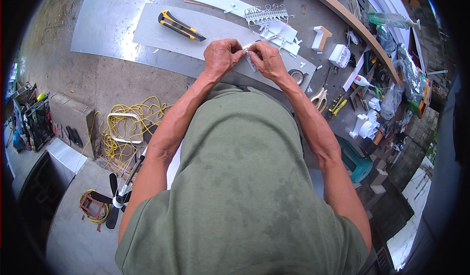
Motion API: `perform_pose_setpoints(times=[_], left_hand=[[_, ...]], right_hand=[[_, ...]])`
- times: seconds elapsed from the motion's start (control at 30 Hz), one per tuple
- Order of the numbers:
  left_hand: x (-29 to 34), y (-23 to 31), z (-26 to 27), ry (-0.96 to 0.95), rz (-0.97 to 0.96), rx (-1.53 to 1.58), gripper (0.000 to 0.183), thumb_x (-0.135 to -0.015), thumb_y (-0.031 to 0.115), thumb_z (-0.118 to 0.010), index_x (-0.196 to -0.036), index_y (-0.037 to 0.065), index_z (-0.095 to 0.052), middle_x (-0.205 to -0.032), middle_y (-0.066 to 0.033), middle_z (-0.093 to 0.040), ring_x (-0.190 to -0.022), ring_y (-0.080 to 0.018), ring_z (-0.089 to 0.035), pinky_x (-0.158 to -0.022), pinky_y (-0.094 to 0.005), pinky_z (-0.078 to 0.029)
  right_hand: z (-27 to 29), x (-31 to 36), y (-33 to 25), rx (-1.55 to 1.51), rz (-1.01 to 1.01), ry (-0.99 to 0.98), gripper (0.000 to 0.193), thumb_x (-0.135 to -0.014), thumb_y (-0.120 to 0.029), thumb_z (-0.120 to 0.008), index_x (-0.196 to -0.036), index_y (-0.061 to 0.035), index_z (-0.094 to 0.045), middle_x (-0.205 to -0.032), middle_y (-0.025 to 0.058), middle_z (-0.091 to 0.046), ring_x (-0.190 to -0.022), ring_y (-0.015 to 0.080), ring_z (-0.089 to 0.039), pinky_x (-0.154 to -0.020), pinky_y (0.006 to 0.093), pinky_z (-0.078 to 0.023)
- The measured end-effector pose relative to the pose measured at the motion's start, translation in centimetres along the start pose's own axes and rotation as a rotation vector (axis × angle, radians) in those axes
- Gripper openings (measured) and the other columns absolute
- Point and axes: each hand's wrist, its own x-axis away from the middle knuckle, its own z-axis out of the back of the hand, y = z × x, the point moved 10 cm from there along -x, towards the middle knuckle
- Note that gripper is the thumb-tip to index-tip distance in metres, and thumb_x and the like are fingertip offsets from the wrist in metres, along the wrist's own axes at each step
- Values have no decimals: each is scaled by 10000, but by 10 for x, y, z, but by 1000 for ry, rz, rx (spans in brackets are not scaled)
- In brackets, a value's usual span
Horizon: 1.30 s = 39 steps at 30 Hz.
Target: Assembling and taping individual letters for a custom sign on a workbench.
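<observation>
My left hand (223, 57) and my right hand (267, 61) meet over the near edge of the work surface, both closed in a pinch. Between the fingertips is a small white strip-like piece (251, 64), partly hidden by the fingers; its exact kind is too small to tell. Just beyond my right hand lie flat white cut pieces (281, 33) and a row of small white modules joined by thin wires (267, 15). A yellow and black utility knife (181, 26) rests on the grey sheet (147, 26), beyond my left hand.
Right of my right hand are a tape roll (296, 76), scissors (319, 100), yellow-handled pliers (338, 105) and a white block letter with a brown face (321, 38). A long brown curved strip (360, 23) crosses the far right. Tangled yellow cord (115, 130) lies at left.
</observation>
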Motion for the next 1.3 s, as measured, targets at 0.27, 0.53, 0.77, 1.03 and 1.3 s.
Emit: perform_pose_setpoints(times=[0.27,0.53,0.77,1.03,1.3], left_hand=[[-1,1,0,-7,21,-10,214,-784,329,-834,-863,133,-799,-743,-51,-744,-645,-184,-701,-605,-331,-533],[-1,1,2,2,18,-23,202,-775,317,-833,-865,139,-799,-740,-57,-742,-645,-197,-701,-603,-344,-533],[-1,1,2,2,12,-15,182,-775,301,-816,-869,146,-798,-746,-59,-744,-656,-202,-710,-611,-347,-540],[-2,-4,-1,9,20,3,179,-776,300,-809,-869,147,-798,-742,-52,-742,-658,-202,-710,-611,-354,-533],[-1,0,3,2,14,-5,212,-764,329,-844,-867,149,-800,-723,-51,-733,-629,-198,-684,-604,-352,-525]], right_hand=[[-2,-2,8,-12,-24,-17,134,-905,-110,-680,-975,4,-681,-895,164,-669,-831,338,-669,-744,430,-525],[-5,-3,-7,167,62,-62,145,-935,-161,-654,-965,-20,-669,-940,159,-663,-866,360,-664,-755,460,-527],[-10,-10,6,153,-111,-34,203,-900,-209,-662,-895,-6,-673,-855,173,-686,-817,368,-680,-750,454,-535],[-10,-3,8,124,-303,52,270,-883,-215,-668,-858,51,-705,-780,237,-698,-698,389,-693,-672,461,-536],[20,1,-29,234,140,40,132,-898,-70,-658,-1030,-71,-656,-901,104,-664,-818,299,-675,-693,400,-536]])
